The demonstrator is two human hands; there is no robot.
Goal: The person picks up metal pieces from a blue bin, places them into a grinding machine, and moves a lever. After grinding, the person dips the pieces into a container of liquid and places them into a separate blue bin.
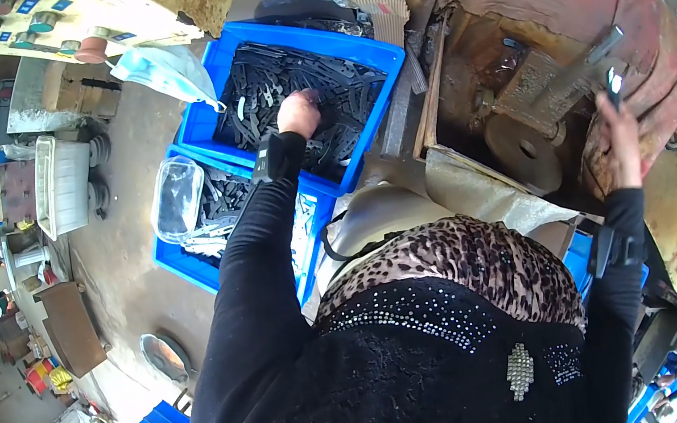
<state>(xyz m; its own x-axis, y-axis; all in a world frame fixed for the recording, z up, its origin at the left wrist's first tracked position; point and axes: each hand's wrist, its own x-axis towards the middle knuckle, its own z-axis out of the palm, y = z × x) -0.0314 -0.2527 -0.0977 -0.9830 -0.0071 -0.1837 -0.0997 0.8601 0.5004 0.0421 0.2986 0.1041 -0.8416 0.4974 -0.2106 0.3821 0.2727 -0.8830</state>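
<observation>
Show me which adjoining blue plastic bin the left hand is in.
The farther blue rectangular plastic bin, heaped with thin dark pieces: the bare left hand is in it. The nearer bin has a clear plastic tub over its edge.

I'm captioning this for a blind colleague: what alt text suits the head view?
A person's left hand is in a blue bin of flat dark parts, while the right hand holds a small, partly shiny piece beside a grimy machine with a round disc. Nearby is a second blue bin with a clear plastic tub at its edge.
</observation>
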